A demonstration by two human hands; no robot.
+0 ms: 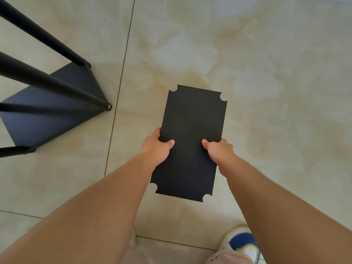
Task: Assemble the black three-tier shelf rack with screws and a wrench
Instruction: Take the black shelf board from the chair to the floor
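Left hand (157,147) and right hand (219,151) both gripping black shelf panel (190,141) by its long edges, thumbs on top, part-built rack (57,103) at ten o'clock, shoe (242,242) at five

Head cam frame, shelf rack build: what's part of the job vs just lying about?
Part of the job:
- black shelf panel with notched corners, held by left hand and right hand, one on each long edge
- partly built rack at left: black poles joined to a dark shelf

Just there:
- blue and white shoe, bottom right
- tiled floor

No screws or wrench visible.
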